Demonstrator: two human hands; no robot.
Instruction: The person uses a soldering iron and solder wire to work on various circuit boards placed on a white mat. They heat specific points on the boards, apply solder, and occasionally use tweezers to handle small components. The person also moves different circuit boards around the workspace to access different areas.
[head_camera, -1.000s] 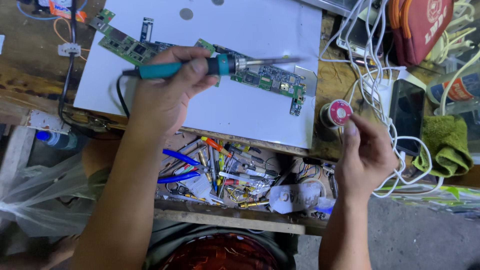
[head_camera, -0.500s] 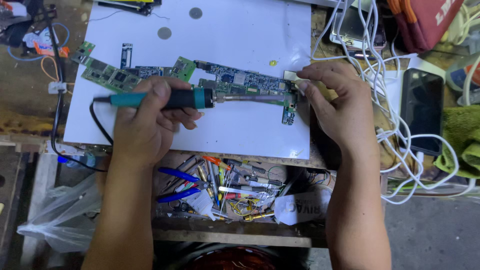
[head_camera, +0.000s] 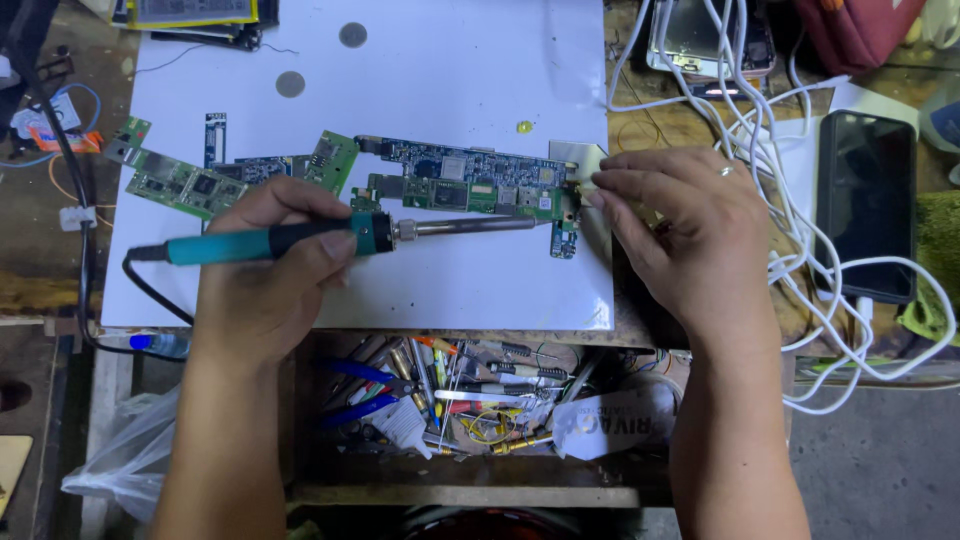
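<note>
We grip the soldering iron (head_camera: 300, 240) in our left hand (head_camera: 265, 290), tip at the circuit board (head_camera: 465, 180) on the white sheet (head_camera: 440, 70). Our right hand (head_camera: 680, 230) pinches, perhaps, solder wire. Next: steady contact.

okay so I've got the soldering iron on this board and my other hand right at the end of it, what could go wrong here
1. The right hand has fingertips at the end of the circuit board, close to the tip of the soldering iron; a slip could burn them.
2. The left hand holds the iron low over the white sheet, which may be paper; the hot barrel could scorch it.
3. The white cables lie tangled beside the right hand; a snag could jerk the board.
</note>
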